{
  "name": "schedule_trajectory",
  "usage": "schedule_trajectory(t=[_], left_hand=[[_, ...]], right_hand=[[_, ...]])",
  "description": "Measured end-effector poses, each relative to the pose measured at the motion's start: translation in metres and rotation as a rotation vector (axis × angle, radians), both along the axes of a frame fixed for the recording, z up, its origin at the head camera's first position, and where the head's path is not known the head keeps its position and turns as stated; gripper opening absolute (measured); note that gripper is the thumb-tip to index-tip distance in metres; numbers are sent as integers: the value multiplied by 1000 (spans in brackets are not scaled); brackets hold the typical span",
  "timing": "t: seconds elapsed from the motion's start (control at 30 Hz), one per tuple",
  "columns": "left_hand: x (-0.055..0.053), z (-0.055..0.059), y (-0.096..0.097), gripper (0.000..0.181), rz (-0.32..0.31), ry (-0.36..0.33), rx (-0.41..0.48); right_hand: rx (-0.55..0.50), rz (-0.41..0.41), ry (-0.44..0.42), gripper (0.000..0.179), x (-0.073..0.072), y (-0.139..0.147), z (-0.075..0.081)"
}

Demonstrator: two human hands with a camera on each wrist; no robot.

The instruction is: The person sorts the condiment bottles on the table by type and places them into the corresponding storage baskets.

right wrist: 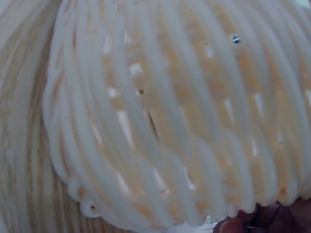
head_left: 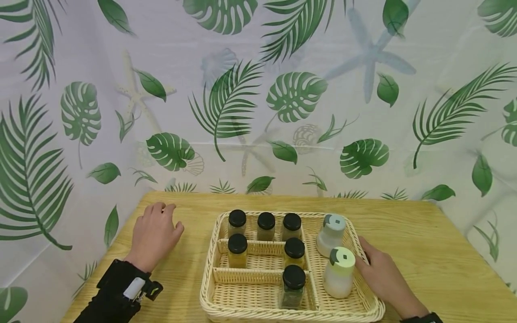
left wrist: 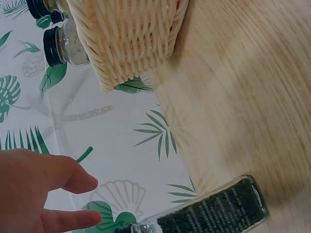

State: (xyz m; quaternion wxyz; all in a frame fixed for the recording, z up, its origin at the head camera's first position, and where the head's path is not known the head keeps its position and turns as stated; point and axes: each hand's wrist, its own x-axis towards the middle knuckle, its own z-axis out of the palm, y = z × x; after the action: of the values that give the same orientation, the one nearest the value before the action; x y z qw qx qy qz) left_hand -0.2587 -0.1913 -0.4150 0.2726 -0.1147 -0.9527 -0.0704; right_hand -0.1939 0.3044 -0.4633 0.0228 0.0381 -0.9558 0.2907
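Observation:
My left hand [head_left: 155, 235] is over the left part of the table, its thumb and fingers apart. Close to its fingertips in the left wrist view is a glass jar [left wrist: 214, 208] with dark contents and printed lettering; the hand mostly hides it in the head view. My right hand [head_left: 383, 273] grips the right rim of a woven basket [head_left: 206, 287], fingertips curled at the weave in the right wrist view. Inside the basket, several black-lidded spice jars [head_left: 294, 287] stand in the left compartments. A grey-blue-lidded shaker [head_left: 331, 235] and a yellow-green-lidded shaker [head_left: 340, 273] occupy the right one.
The basket sits on a wood-grain table [head_left: 424, 251], with bare tabletop showing on both sides. A leaf-patterned cloth [head_left: 258, 112] hangs behind the table's back edge and along its left side.

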Motion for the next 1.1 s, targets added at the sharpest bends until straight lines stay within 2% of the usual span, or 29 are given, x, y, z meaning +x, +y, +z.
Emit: schedule_trajectory(t=[0.37,0.73,1.0,1.1], left_hand=[[-6,-3,-5,27,-15,25,-10],[-10,-7,-10,24,-14,-15,78],[-9,-11,-14,27,-39,-41,96],[-7,-13,-15,27,-50,-38,105]], right_hand=[[-14,-5,-15,63,0,3,1],[-18,4,7,63,0,4,2],[-19,8,6,63,0,3,1],[-39,12,-19,63,2,2,-2]])
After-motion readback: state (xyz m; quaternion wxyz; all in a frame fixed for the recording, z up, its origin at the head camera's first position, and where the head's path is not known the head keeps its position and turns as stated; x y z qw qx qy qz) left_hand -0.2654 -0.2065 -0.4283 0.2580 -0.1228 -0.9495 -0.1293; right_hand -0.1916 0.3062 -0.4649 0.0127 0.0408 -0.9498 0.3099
